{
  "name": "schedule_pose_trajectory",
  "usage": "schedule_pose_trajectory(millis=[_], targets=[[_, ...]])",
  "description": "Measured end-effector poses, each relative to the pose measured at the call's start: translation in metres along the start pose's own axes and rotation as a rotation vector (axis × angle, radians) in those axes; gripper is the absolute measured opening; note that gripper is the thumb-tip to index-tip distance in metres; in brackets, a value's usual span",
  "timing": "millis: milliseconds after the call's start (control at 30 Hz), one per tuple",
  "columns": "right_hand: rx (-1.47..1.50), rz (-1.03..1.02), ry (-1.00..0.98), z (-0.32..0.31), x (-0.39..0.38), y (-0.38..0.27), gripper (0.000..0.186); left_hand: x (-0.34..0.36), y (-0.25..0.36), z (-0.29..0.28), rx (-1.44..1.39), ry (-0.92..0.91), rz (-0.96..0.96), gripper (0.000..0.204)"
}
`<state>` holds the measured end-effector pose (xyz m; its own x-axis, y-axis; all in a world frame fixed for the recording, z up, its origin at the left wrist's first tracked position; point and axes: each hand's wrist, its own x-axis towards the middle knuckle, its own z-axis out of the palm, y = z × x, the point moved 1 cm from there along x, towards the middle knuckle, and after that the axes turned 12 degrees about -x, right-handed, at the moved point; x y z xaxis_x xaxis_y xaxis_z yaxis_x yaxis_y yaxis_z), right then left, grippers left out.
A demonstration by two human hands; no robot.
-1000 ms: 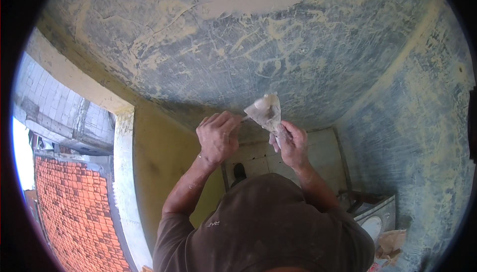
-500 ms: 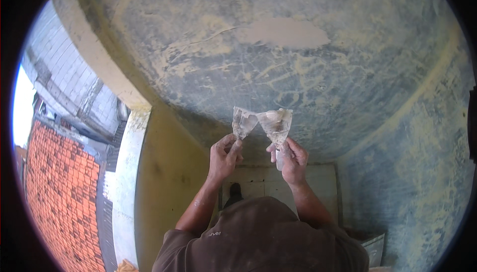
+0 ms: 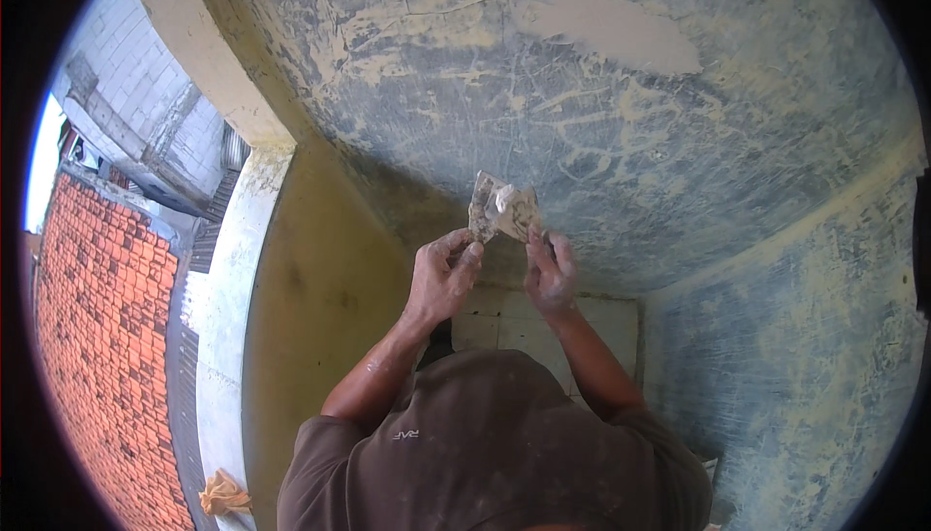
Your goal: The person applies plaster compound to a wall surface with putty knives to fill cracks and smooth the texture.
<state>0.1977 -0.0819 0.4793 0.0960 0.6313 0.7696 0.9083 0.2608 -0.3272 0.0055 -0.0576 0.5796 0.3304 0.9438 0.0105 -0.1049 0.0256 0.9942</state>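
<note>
My left hand [image 3: 441, 279] pinches the handle of a small, filler-smeared scraper blade [image 3: 481, 209]. A second scraper [image 3: 524, 221] is in my right hand [image 3: 551, 274]. The two blades meet in front of me, with a lump of white filler [image 3: 504, 198] between them. Both hands are raised close to a worn blue-grey wall [image 3: 679, 172]. My brown shirt [image 3: 485, 453] fills the lower middle of the view.
A pale patch of fresh filler [image 3: 611, 32] marks the wall high up. A yellow low wall [image 3: 320, 318] with a white ledge [image 3: 228, 318] runs at the left, orange roof tiles [image 3: 87, 337] beyond it. Pale floor tiles [image 3: 495, 322] show below my hands.
The two blades, spread apart in a V half a second ago, have come together over the filler. The view has tilted, so the wall patch sits further right.
</note>
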Motion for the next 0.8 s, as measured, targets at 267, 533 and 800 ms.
schedule_pose_trajectory(millis=[267, 533, 800], targets=[[0.941, 0.742, -0.130, -0.073, 0.000, -0.012, 0.024, 0.010, -0.027, -0.003, 0.054, 0.114, 0.195, 0.019], [1.559, 1.034, -0.601, -0.125, 0.043, -0.050, 0.027, 0.014, -0.037, 0.018, 0.280, 0.140, 0.684, 0.010], [1.595, 1.079, -0.667, -0.135, 0.029, -0.040, 0.028, 0.014, -0.033, 0.003, 0.452, 0.014, 0.922, 0.016]])
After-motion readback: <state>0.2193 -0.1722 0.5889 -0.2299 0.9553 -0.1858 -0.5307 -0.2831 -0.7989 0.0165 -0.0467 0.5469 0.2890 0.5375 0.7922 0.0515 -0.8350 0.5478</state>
